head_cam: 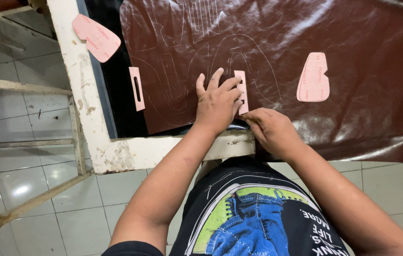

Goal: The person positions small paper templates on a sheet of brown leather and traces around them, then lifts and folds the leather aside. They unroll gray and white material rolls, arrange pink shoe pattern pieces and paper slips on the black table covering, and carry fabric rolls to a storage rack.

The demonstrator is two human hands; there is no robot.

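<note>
The person's left hand point(218, 102) lies flat on the dark brown leather sheet point(353, 61), its fingers point(216, 78) spread apart and pinning a narrow pink slotted template point(242, 92) under the forefinger and thumb side. The right hand point(270, 128) sits just beside the template's lower end, fingers curled together; whether they grip anything I cannot tell. A second slotted pink strip point(136, 88) lies to the left, and wider pink patterns point(313, 78) rest farther off on the worn white table point(116, 151).
</note>
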